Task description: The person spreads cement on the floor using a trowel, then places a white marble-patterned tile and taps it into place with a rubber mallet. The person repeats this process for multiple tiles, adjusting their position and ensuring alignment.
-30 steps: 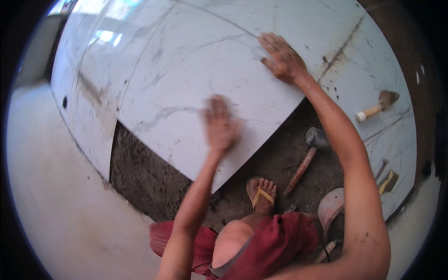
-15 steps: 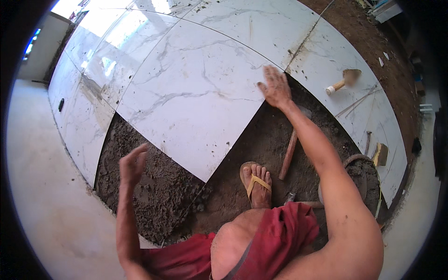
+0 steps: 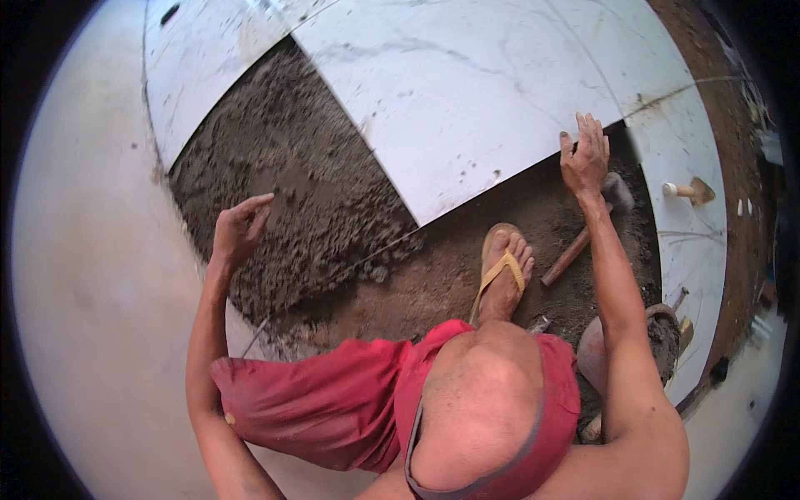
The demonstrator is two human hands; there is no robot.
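Note:
A large white marble-patterned tile (image 3: 467, 92) lies with its near corner between the wet grey mortar (image 3: 275, 167) and bare ground. My right hand (image 3: 586, 158) is at the tile's right-hand edge, fingers stretched upward, holding nothing; whether it touches the tile I cannot tell. Over the left border of the mortar hovers my left hand (image 3: 237, 232), loosely curved, thumb and fingers apart, with nothing in it. Just below my right hand, a hammer with a wooden handle (image 3: 567, 257) rests on the ground, its grey head partly behind my wrist.
On the tiles at right sits a pointed trowel (image 3: 693, 192). A bucket (image 3: 592, 354) with mortar is partly hidden by my right forearm. A thin string (image 3: 379, 250) crosses the mortar's near side. My sandalled foot (image 3: 502, 275) stands on the soil; pale concrete floor (image 3: 100, 250) borders the left.
The view has swung, so the tile and mortar appear higher and turned. My right hand has shifted from the tile's corner along its edge toward me. My left hand stays above the mortar.

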